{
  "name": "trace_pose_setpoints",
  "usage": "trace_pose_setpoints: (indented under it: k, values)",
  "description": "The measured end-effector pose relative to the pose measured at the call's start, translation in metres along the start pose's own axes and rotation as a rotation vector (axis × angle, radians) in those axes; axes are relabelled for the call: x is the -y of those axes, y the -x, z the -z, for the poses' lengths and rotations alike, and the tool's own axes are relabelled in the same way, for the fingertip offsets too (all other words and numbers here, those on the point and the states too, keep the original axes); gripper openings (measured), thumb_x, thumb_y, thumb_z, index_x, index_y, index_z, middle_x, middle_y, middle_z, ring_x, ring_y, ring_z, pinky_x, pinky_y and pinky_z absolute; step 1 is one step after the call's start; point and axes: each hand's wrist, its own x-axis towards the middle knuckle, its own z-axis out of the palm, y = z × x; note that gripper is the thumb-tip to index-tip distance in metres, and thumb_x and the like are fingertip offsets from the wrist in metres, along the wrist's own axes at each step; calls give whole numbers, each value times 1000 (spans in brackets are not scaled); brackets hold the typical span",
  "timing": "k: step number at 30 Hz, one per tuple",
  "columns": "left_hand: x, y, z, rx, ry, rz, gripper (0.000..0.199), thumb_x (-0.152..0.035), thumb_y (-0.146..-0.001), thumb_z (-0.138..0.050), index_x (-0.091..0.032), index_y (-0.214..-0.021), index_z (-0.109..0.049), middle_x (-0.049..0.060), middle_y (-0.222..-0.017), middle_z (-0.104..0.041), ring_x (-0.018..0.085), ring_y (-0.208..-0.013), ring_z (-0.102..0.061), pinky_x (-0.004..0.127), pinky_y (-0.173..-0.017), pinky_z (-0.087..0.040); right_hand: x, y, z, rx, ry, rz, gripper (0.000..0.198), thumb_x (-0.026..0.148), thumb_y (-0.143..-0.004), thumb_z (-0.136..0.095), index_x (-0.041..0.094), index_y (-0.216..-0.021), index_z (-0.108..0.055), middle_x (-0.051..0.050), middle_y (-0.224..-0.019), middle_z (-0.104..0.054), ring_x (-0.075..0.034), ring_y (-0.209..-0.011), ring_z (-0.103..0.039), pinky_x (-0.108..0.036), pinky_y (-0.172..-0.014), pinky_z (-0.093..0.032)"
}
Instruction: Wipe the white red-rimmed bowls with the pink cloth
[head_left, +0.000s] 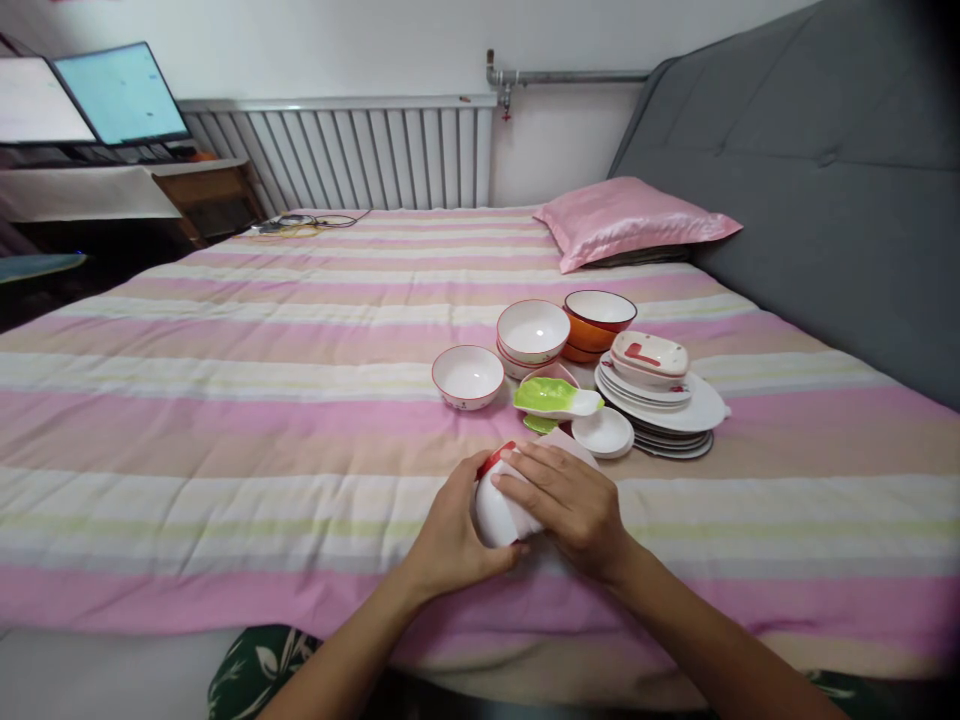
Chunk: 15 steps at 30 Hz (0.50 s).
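Note:
My left hand (pixel 457 530) grips a small white bowl (pixel 491 510) with a red patch on its edge, held tilted above the near part of the bed. Fingers of my right hand (pixel 574 505) press a pale pinkish-white cloth (pixel 574 443) against the bowl; whether it is fabric or paper I cannot tell. Much of the bowl is hidden behind both hands. Just beyond them lie a green and white leaf-shaped dish (pixel 551 396) and a small white saucer (pixel 602 432). A white bowl with a red rim (pixel 467 378) stands on its own to the left.
Stacked white bowls (pixel 533 332) and orange bowls (pixel 600 318) stand behind. To the right, a pile of plates (pixel 705 405) carries a rectangular dish (pixel 649 355). Farther off are a pink pillow (pixel 634 218), a grey headboard (pixel 810 180), cables (pixel 315 222) and a radiator (pixel 345 155).

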Motion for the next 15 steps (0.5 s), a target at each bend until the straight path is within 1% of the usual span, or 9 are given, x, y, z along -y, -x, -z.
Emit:
trace_pose_setpoints:
  k: [3, 6, 11, 15]
  values:
    - [0, 0, 0, -14, -28, 15, 82, -18, -53, -74, -18, -126, -36, 12, -128, -51, 29, -116, -50, 44, -99, -40, -5, 2, -1, -13, -76, -68, 32, 12, -90, -39, 18, -111, -63, -9, -112, -67, -23, -113, -57, -40, -93, -49]
    - [-1, -1, 0, -14, -20, 23, 80, -18, -53, -73, -19, -124, -38, 11, -125, -53, 28, -112, -52, 43, -96, -43, -12, 10, -5, -40, -157, -184, 36, 8, -87, -40, 19, -114, -62, -10, -112, -67, -21, -112, -59, -39, -94, -48]
    - [-3, -1, 2, -6, 12, 64, 77, -15, -52, -71, -19, -123, -39, 11, -123, -53, 28, -111, -51, 44, -95, -43, -19, 24, -16, -79, -259, -400, 36, 10, -85, -47, 21, -116, -61, -8, -115, -66, -21, -110, -60, -37, -94, -49]
    - [-4, -2, 3, 0, 25, 83, 77, -14, -52, -71, -19, -123, -40, 11, -122, -53, 29, -111, -51, 45, -95, -43, -21, 29, -23, -132, -315, -489, 36, 10, -83, -49, 22, -115, -62, -7, -112, -67, -21, -108, -61, -37, -94, -49]
